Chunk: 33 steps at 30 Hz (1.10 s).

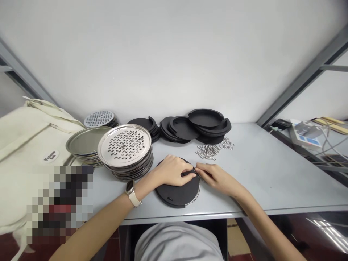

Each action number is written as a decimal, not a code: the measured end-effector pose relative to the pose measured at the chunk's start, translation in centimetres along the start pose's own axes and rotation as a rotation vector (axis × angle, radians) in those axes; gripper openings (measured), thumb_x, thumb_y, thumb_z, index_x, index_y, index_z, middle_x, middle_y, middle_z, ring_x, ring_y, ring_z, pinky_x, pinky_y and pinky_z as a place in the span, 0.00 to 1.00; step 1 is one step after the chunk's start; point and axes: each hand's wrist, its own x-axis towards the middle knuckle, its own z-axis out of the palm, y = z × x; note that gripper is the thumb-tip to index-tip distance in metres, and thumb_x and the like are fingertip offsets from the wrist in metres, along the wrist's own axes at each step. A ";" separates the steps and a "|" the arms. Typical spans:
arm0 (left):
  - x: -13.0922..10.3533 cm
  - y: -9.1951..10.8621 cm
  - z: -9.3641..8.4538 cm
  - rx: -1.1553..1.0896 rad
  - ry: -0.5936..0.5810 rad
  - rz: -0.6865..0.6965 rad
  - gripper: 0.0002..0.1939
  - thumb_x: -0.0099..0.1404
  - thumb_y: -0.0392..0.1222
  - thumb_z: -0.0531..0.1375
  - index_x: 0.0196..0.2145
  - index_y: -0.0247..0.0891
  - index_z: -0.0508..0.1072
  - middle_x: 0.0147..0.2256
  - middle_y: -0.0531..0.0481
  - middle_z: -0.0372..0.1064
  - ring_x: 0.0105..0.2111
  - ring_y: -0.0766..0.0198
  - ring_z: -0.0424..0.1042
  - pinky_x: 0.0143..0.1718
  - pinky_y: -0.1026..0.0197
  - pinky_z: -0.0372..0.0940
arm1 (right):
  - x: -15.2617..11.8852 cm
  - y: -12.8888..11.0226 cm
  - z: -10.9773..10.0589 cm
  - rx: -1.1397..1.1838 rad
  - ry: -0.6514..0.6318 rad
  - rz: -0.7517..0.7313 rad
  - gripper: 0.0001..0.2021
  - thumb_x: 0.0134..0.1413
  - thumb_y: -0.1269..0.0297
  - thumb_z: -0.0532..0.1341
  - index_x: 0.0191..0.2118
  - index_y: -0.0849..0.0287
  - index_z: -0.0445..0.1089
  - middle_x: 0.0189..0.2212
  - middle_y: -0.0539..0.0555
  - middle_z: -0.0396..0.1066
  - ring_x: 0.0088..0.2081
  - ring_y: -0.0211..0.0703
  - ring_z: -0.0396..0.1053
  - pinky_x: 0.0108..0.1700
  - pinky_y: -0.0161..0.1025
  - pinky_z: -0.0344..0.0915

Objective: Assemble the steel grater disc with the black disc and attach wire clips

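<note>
A round black disc [176, 194] with a metal rim along its right side lies near the table's front edge. Over its upper part rests my left hand [175, 170], thumb and fingers pinched at the disc's upper right edge. My right hand [213, 177] meets it there from the right, its fingers closed on a small metal piece, perhaps a wire hook, mostly hidden by the fingertips. Behind my hands is a loose pile of metal hooks [208, 150], with metal rings [227, 144] beside it.
Stacked perforated metal discs [125, 145] stand left of my hands, with plain metal discs [87, 142] further left. Black round holders [206, 121] are piled along the wall. A cream bag [35, 145] is at the far left; metal frame posts [304, 78] flank the table [272, 170].
</note>
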 end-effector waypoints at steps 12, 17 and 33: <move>0.0 -0.1 0.0 -0.017 -0.021 -0.027 0.14 0.65 0.52 0.54 0.29 0.39 0.68 0.26 0.52 0.71 0.27 0.63 0.70 0.26 0.63 0.51 | -0.5 0.1 0.4 0.139 0.051 0.060 0.18 0.65 0.56 0.47 0.24 0.57 0.54 0.20 0.44 0.50 0.22 0.35 0.49 0.25 0.33 0.49; -0.2 -0.1 -0.5 -0.106 -0.005 -0.070 0.20 0.68 0.58 0.49 0.47 0.41 0.63 0.29 0.52 0.71 0.29 0.59 0.71 0.29 0.62 0.56 | -0.6 -0.1 0.2 0.158 0.088 0.056 0.17 0.65 0.56 0.47 0.26 0.57 0.55 0.21 0.45 0.51 0.23 0.35 0.51 0.27 0.33 0.52; 0.0 0.7 -0.2 -0.523 0.060 -0.119 0.13 0.70 0.45 0.49 0.34 0.38 0.68 0.20 0.59 0.53 0.21 0.71 0.53 0.24 0.67 0.50 | -0.7 -1.1 0.4 0.186 0.180 -0.012 0.13 0.65 0.59 0.50 0.30 0.57 0.62 0.26 0.49 0.62 0.30 0.39 0.60 0.35 0.35 0.59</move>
